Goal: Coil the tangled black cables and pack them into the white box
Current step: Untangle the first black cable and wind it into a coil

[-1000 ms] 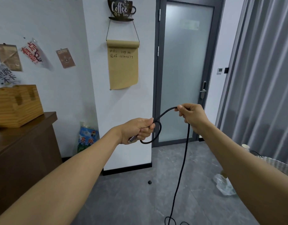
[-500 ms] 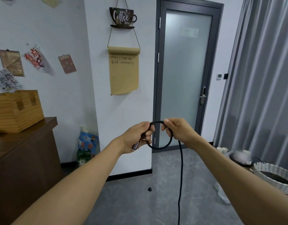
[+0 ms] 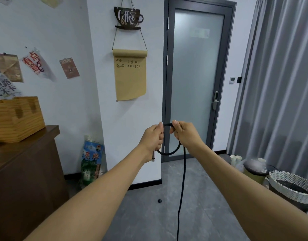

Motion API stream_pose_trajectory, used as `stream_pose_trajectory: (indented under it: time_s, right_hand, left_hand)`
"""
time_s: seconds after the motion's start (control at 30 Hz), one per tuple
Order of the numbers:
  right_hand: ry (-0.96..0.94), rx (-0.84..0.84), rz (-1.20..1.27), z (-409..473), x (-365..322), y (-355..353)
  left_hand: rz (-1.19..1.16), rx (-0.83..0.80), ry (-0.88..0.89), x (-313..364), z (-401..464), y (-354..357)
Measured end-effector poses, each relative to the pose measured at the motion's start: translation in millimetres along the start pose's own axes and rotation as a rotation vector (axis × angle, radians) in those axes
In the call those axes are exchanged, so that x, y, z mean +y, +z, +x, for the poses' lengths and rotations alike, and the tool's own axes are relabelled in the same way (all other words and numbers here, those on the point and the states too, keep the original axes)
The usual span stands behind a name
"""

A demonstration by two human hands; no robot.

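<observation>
Two bare forearms reach forward from the bottom corners and meet at chest height. The left hand (image 3: 152,137) has its fingers curled round the thin black round cable (image 3: 183,173), and the cable's silver metal plug (image 3: 153,156) sticks out below that fist. The right hand (image 3: 183,134) pinches the same cable between thumb and curled fingers just beside the left, so each grip is closed on the cable. Between the two hands the cable forms one small loop, its top arc bridging the thumbs and its lower arc hanging beneath the knuckles. From the loop the rest of the cable drops straight down to the grey tiled floor (image 3: 210,211) and leaves the frame at the bottom edge.

On the right stands a white woven basket (image 3: 289,184). On the left a dark brown wooden worktop (image 3: 19,150) carries a light wooden box (image 3: 16,119). Beyond the hands is a grey-framed frosted glass door (image 3: 196,80).
</observation>
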State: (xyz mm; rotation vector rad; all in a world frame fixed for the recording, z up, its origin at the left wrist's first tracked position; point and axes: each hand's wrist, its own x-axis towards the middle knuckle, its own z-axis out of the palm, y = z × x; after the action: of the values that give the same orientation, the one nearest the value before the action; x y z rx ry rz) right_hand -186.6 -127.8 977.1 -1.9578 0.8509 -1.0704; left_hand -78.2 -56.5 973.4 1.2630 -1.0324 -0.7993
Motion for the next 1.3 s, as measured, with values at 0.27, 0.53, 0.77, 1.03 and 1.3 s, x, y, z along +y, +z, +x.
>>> stream_pose_trajectory:
  time_s: [0.27,0.53,0.77,1.03,1.3]
  right_hand:
    - [0.062,-0.172,0.116,-10.6,18.4,-14.9]
    - [0.171,-0.007,0.127,-28.5,68.6,-38.6]
    - [-0.083,0.064,-0.47,-15.1,41.1,-20.0]
    - [-0.155,-0.2,-0.679,-9.4,-8.5,-0.7]
    - [-0.164,-0.287,-0.457,-7.7,-26.3,-3.7]
  left_hand:
    - [-0.068,0.129,-0.004,-4.8,1.8,-18.7]
    - [-0.216,0.553,-0.103,-7.2,24.4,-77.3]
    - [0.054,0.599,0.149,-4.0,32.6,-59.6]
    - [0.351,0.322,0.278,-9.0,17.2,-21.9]
    - [0.427,0.071,0.204,-11.4,8.7,-8.3]
